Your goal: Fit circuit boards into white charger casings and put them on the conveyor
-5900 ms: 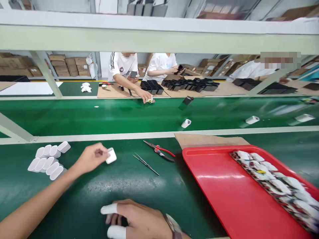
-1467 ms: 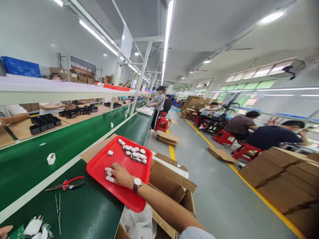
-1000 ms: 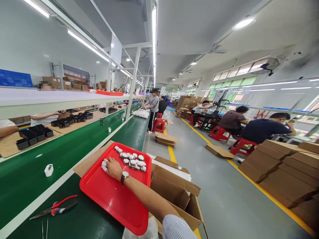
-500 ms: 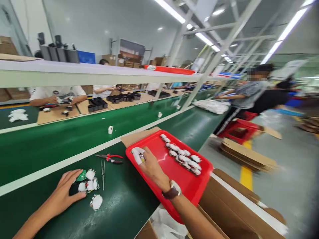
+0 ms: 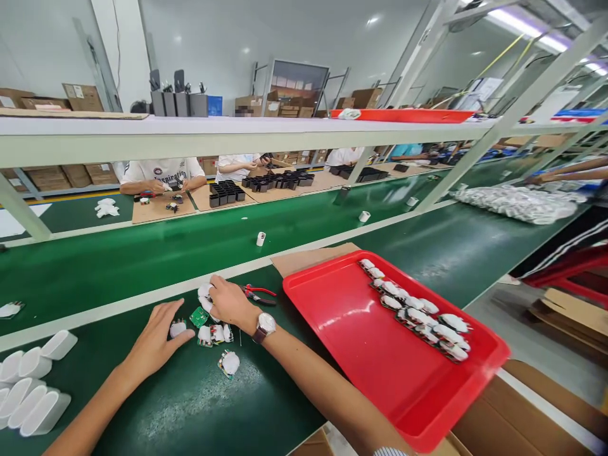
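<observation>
My left hand (image 5: 159, 332) rests on the dark green bench with thumb and fingers spread. A small white-topped piece (image 5: 178, 328) lies between its thumb and fingers. My right hand (image 5: 232, 303), with a watch on the wrist, reaches over the parts beside it. White material covers its fingertips, which look apart; I see nothing clearly gripped. Below them lies a green circuit board (image 5: 198, 316). White-padded circuit boards (image 5: 215, 334) sit close by, and a single padded board (image 5: 230, 363) is nearer me. Red-handled pliers (image 5: 259, 293) lie behind my right wrist.
A red tray (image 5: 332, 342) holds rows of white-padded boards (image 5: 418, 316). White oval housings (image 5: 45, 405) stand at left. Beyond runs a green conveyor (image 5: 199, 247) with small white parts. A shelf (image 5: 266, 126) crosses above it; co-workers sit opposite. Cardboard boxes (image 5: 546, 411) are lower right.
My right hand has left the space above the red tray and come left to the parts by my left hand. My view has turned left, bringing the white housings into sight.
</observation>
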{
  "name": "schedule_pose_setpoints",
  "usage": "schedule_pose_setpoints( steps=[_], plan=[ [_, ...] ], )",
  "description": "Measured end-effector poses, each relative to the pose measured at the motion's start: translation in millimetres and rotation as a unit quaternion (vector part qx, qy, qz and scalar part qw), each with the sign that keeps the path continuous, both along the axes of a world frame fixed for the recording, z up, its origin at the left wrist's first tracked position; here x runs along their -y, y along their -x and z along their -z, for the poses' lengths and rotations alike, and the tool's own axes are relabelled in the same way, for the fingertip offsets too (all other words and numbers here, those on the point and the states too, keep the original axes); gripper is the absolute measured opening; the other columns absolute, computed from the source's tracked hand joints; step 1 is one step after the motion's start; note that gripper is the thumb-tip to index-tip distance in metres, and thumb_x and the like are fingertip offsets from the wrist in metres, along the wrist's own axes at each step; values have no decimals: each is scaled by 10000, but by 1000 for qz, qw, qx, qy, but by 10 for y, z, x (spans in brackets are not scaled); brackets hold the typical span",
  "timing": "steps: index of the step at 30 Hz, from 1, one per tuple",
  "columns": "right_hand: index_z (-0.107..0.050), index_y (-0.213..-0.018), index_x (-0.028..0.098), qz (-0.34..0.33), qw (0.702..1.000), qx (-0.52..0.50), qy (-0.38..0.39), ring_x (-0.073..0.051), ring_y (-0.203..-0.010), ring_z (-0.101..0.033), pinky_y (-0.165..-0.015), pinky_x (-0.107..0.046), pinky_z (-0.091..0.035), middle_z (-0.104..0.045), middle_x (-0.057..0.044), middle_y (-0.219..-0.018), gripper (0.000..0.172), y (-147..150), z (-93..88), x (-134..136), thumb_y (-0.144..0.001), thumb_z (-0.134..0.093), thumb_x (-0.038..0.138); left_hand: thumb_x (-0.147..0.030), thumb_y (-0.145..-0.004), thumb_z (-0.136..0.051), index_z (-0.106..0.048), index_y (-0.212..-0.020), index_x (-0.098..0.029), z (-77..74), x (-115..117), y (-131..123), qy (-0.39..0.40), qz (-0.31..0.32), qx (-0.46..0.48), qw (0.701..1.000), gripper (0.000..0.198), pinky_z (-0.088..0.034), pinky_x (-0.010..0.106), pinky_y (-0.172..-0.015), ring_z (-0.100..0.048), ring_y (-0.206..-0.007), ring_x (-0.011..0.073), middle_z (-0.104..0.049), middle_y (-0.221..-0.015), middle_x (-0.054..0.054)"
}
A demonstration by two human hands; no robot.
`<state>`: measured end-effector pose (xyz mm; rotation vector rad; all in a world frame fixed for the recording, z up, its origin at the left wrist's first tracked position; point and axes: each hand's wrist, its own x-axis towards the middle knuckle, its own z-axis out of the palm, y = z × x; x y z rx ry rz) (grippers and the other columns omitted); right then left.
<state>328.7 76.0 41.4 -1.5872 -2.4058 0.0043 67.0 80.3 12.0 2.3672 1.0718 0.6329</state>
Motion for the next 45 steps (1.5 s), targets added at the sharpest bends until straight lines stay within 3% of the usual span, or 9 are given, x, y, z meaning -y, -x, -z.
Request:
schedule_pose_setpoints(
  steps=[4,7,10,16,23,27,33,40,45],
  plan=[
    [-719,-1018,146,-84,996,11,16,-260,-1056,-637,-916,-351,-529,-661,-130,-1159,162,206,-62,-293,-949,-713,292,-608,-1021,-543,-337,-1635,-208,-35,-264,-115,52,-44,68,995,761,-502,528,-1129,-473,-1479,357,-460,-1619,198],
    [-702,-1148,167,-92,996,-8,11,-244,-1100,-636,-1011,-357,-493,-688,-98,-1159,257,146,-93,-285,-983,-701,363,-595,-1084,-370,-425,-1599,-184,-12,-425,-191,99,-38,85,991,661,-483,502,-1160,-511,-1468,326,-536,-1579,181],
    [-630,-1311,166,-19,999,-45,-12,-247,-1171,-613,-1041,-381,-485,-666,-122,-1239,286,-104,-49,34,-1068,-537,286,-587,-1086,-373,-494,-1564,-201,16,-513,-229,93,-24,68,993,626,-440,501,-1202,-501,-1478,309,-583,-1550,139],
    [-690,-1236,167,123,990,-68,-10,-281,-1010,-671,-910,-403,-573,-670,-129,-1076,256,-561,323,914,-1030,-565,255,-549,-1033,-538,-717,-1343,-240,19,-577,-499,5,50,10,999,473,-440,526,-1175,-581,-1347,326,-700,-1398,107],
    [-688,-1266,174,163,984,-73,-15,-275,-955,-671,-865,-415,-595,-657,-135,-1069,319,-886,416,1219,-1048,-454,165,-484,-1037,-578,-752,-1231,-239,-75,-393,-637,-48,61,-9,997,357,-455,515,-1122,-570,-1273,321,-707,-1288,104],
    [-653,-1323,183,98,991,-87,-22,-271,-1065,-640,-959,-418,-581,-650,-138,-1190,319,-717,257,1131,-1053,-484,163,-461,-964,-703,-775,-1021,-227,-134,-299,-518,-93,41,-63,993,251,-473,503,-1050,-570,-1184,330,-686,-1155,98],
    [-713,-1150,198,-55,997,-47,6,-261,-1218,-563,-1091,-389,-506,-611,-74,-1412,383,-366,139,735,-893,-541,-27,-339,-950,-741,-731,-911,-201,-216,-184,-569,-71,50,-110,990,144,-480,476,-980,-577,-1123,316,-684,-1086,83],
    [-679,-1152,106,6,999,-17,31,-336,-1108,-595,-993,-526,-531,-617,-202,-1253,309,-550,144,923,-892,-542,8,-359,-983,-681,-671,-1266,-233,-270,-9,-475,-64,40,-168,983,311,-494,460,-930,-636,-1109,315,-704,-1218,88],
    [-617,-1276,158,-24,997,-64,36,-317,-1286,-522,-1106,-501,-478,-560,-157,-1434,461,-496,-5,1108,-849,-560,-8,-294,-1081,-445,-641,-1322,-181,-230,34,-484,-82,18,-133,988,331,-513,443,-902,-666,-977,278,-744,-1046,96]
  ],
)
